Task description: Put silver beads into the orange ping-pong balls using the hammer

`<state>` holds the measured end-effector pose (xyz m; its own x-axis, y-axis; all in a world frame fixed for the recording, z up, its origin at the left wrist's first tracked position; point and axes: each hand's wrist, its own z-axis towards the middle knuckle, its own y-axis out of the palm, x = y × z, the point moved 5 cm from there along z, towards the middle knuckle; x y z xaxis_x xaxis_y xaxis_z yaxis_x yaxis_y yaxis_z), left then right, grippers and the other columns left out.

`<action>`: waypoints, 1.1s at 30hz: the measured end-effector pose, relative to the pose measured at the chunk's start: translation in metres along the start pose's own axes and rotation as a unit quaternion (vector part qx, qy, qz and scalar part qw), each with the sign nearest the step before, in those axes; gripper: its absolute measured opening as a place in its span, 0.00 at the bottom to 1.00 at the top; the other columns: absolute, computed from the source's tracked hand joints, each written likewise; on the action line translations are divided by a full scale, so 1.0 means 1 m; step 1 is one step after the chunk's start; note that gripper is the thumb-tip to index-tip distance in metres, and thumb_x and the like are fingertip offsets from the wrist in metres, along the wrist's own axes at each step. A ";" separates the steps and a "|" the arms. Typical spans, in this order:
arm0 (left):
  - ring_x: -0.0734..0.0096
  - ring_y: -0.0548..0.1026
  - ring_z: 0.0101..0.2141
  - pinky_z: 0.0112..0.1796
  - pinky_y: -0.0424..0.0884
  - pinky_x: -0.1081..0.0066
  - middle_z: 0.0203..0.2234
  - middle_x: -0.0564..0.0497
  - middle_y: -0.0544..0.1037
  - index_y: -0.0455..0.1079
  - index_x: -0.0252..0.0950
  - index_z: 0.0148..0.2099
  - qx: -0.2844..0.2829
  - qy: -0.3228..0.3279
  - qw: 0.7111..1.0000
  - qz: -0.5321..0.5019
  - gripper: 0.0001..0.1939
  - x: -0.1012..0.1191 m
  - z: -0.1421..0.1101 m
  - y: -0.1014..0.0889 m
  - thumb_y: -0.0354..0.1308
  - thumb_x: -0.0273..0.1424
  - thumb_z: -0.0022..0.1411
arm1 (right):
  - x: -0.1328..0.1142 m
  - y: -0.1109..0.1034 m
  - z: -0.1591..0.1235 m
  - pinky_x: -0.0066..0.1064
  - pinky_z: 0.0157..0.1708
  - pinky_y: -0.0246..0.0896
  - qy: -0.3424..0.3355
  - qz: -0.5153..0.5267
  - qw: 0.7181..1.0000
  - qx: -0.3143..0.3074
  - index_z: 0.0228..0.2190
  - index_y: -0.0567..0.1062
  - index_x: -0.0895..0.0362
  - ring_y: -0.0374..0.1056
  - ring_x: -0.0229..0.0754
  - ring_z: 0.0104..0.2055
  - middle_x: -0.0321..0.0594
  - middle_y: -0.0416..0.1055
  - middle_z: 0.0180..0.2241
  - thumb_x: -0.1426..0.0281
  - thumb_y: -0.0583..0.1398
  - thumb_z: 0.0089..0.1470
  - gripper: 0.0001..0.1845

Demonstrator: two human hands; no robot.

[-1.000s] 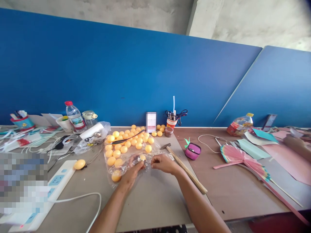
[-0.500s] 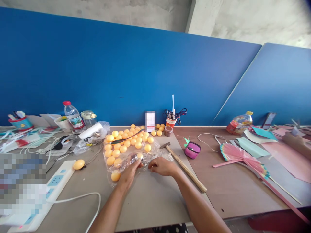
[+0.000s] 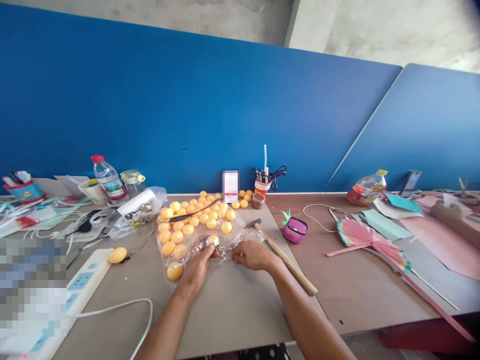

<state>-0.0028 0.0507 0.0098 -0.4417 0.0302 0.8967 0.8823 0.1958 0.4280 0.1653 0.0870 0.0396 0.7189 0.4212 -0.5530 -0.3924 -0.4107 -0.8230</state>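
Note:
My left hand (image 3: pixel 197 267) is closed around a pale yellow ball (image 3: pixel 213 240), whose lower part is hidden by the thumb and fingers. Around it lie small shiny silver bits (image 3: pixel 224 251) in clear plastic wrapping (image 3: pixel 195 245). Just right of these bits, my right hand (image 3: pixel 252 255) has its fingers pinched together; whatever sits between them is hidden. Several orange-yellow balls (image 3: pixel 188 229) rest on the plastic beyond my left hand, with a dark strap (image 3: pixel 187 216) across them. A hammer (image 3: pixel 287 260) with a wooden handle lies right of my right hand.
A white power strip (image 3: pixel 80 280) and its cable are on the left, with an orange ball (image 3: pixel 117 255) beside it. Behind stand a bottle (image 3: pixel 110 180) and a cup of pens (image 3: pixel 262 187). A purple pouch (image 3: pixel 295 231) and pink fan (image 3: pixel 365 235) lie right. Another person's arm (image 3: pixel 453 220) shows far right.
The view has shifted slightly. My right hand has moved a little to the right from the silver bits, and more of them show between my hands. My left hand keeps hold of the ball.

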 end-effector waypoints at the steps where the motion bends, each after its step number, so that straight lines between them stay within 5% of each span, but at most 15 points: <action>1: 0.71 0.73 0.27 0.36 0.69 0.66 0.28 0.55 0.75 0.68 0.39 0.45 -0.008 -0.001 1.000 -0.009 0.25 0.000 0.000 0.001 0.69 0.38 0.45 | -0.002 -0.001 0.001 0.29 0.33 0.58 -0.010 -0.009 1.000 0.019 0.31 0.81 0.53 0.70 0.43 0.34 0.40 0.77 0.32 0.74 0.59 0.46 0.11; 6: 0.71 0.73 0.28 0.37 0.69 0.67 0.28 0.55 0.75 0.68 0.40 0.44 -0.022 -0.014 1.000 -0.014 0.22 -0.001 0.002 0.001 0.68 0.38 0.47 | -0.010 -0.005 0.002 0.34 0.46 0.59 -0.057 -0.028 0.994 0.086 0.40 0.79 0.55 0.67 0.47 0.45 0.45 0.74 0.40 0.72 0.59 0.51 0.14; 12: 0.71 0.73 0.28 0.36 0.69 0.67 0.28 0.54 0.75 0.68 0.39 0.43 -0.009 -0.001 1.000 -0.010 0.22 0.001 0.004 -0.002 0.68 0.39 0.47 | -0.019 -0.003 0.001 0.41 0.56 0.53 -0.148 -0.037 0.976 0.152 0.34 0.77 0.56 0.58 0.48 0.56 0.46 0.67 0.49 0.80 0.58 0.46 0.14; 22: 0.73 0.71 0.26 0.34 0.69 0.69 0.28 0.55 0.74 0.70 0.37 0.38 0.011 -0.003 1.000 -0.026 0.20 0.004 0.007 -0.003 0.70 0.37 0.44 | -0.007 0.012 0.013 0.50 0.60 0.46 -0.135 -0.110 0.969 0.177 0.32 0.78 0.57 0.42 0.55 0.65 0.47 0.57 0.57 0.82 0.55 0.42 0.16; 27: 0.72 0.70 0.26 0.33 0.68 0.67 0.27 0.56 0.74 0.70 0.38 0.37 0.029 0.003 0.999 -0.032 0.20 0.010 0.005 -0.002 0.71 0.37 0.41 | -0.010 0.007 0.014 0.48 0.57 0.49 -0.134 -0.146 0.952 0.234 0.37 0.77 0.57 0.44 0.54 0.62 0.50 0.55 0.57 0.81 0.55 0.48 0.16; 33: 0.71 0.72 0.28 0.32 0.68 0.69 0.30 0.55 0.75 0.71 0.38 0.39 0.029 0.022 0.999 -0.027 0.23 0.011 0.009 -0.003 0.71 0.38 0.39 | -0.020 0.006 0.017 0.40 0.44 0.53 -0.070 -0.199 0.938 0.275 0.40 0.76 0.54 0.56 0.49 0.43 0.46 0.63 0.39 0.75 0.53 0.56 0.13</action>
<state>-0.0118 0.0590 0.0169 -0.4788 -0.0255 0.8776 0.8462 0.2528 0.4690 0.1386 0.0898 0.0434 0.8044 0.5699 -0.1678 -0.3727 0.2641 -0.8896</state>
